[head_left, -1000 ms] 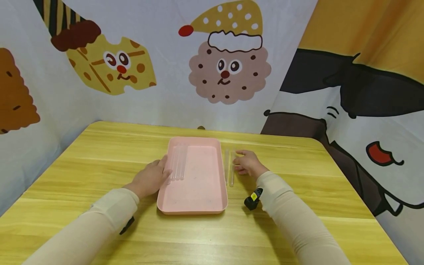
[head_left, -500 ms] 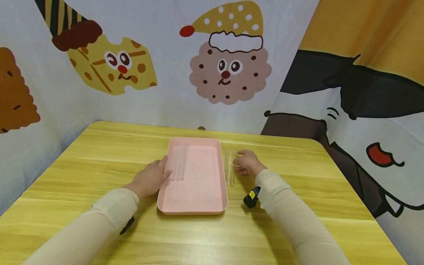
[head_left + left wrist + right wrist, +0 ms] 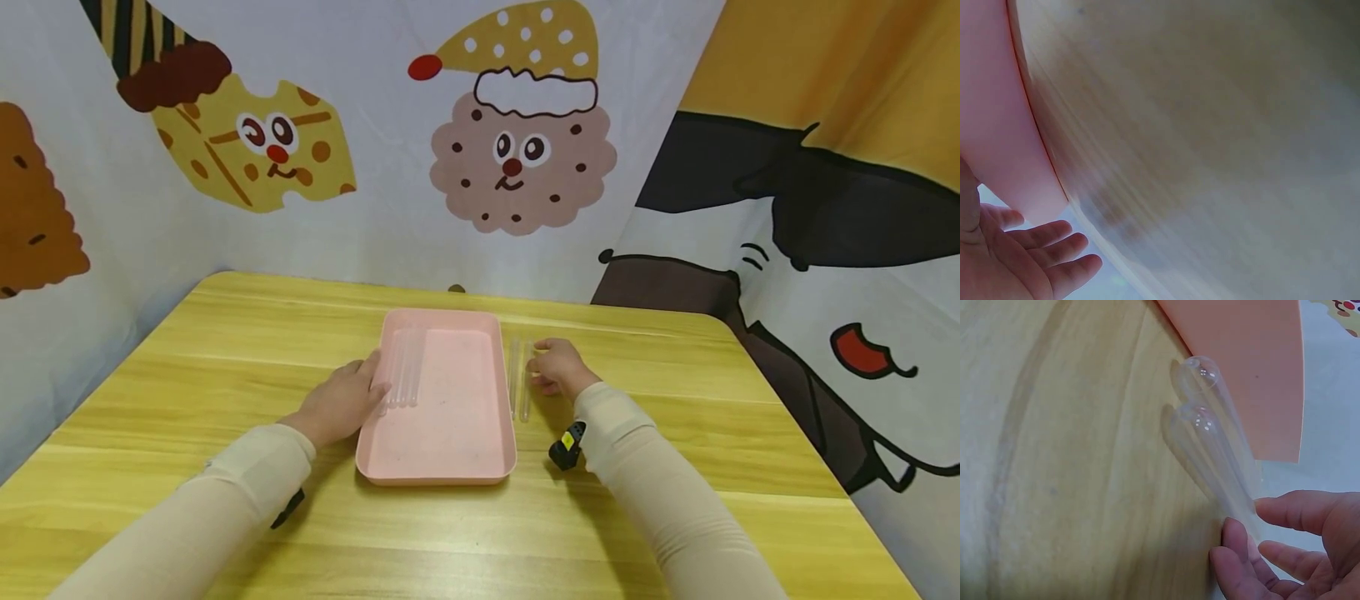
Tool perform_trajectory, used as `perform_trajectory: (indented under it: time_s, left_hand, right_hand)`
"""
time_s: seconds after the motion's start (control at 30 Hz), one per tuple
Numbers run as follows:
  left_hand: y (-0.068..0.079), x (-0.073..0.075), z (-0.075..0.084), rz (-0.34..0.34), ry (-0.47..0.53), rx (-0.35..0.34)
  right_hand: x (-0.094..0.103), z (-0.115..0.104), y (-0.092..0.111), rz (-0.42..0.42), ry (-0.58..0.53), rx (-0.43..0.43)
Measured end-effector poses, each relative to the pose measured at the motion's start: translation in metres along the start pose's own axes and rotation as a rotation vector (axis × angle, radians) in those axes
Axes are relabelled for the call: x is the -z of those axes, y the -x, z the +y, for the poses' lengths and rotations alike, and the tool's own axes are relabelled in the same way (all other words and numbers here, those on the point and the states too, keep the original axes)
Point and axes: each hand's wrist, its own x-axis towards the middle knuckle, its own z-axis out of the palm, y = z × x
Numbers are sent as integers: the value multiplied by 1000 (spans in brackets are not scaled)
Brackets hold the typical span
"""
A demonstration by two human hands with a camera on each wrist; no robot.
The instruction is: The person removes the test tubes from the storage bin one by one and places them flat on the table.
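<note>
A pink tray (image 3: 442, 454) lies on the table, with several clear test tubes (image 3: 407, 375) side by side along its left inner side. My left hand (image 3: 337, 404) holds the tray's left rim, thumb over the inside and fingers along the outer wall. To the tray's right, two more clear tubes lie on the wood, nearly parallel. Around the outer test tube (image 3: 1210, 450) my right hand (image 3: 1291, 550) has its thumb on one side and fingers on the other. The inner test tube (image 3: 1229, 409) lies between that one and the tray wall.
The yellow wood-grain table (image 3: 442, 542) has its far edge close behind the tray. A printed cloth (image 3: 360, 250) with cartoon figures hangs behind and at both sides. A black wrist device (image 3: 567, 446) sits below the right wrist.
My right wrist has shifted very slightly left, its fingers staying at the outer test tube. The left hand, tray and tubes keep their places.
</note>
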Motion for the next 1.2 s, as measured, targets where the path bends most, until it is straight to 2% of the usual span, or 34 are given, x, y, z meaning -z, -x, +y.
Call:
perform_trajectory:
  time_s: [0.9,1.2]
  left_hand:
    - [1,2,2,4,14,11]
    - [2,2,2,-6,9,17]
  right_hand:
    - [3,-1,1,-5,-7,4]
    - [6,-3,3,-2,-39,23]
